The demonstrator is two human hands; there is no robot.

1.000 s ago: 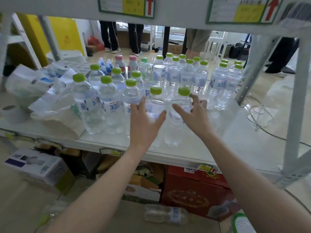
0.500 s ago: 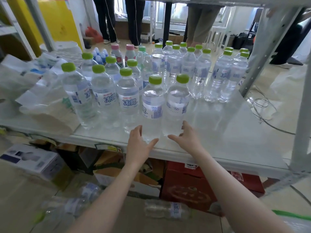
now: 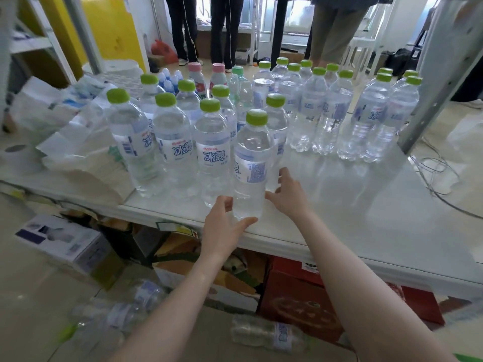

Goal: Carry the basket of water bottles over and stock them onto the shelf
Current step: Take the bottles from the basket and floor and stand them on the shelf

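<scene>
My left hand [image 3: 224, 226] and right hand [image 3: 288, 195] flank the front bottle [image 3: 252, 168] near the shelf [image 3: 366, 226] edge, fingers spread, barely touching; bare shelf lies beyond my right hand.

I can read blue Chinese characters, 冰露, on the white label of the third front-row water bottle [image 3: 213, 158], and again on the bottle to its left [image 3: 175, 150]. The leftmost front bottle [image 3: 130, 142] shows only 冰 beside a barcode. Other labels are too blurred for me to read.
</scene>
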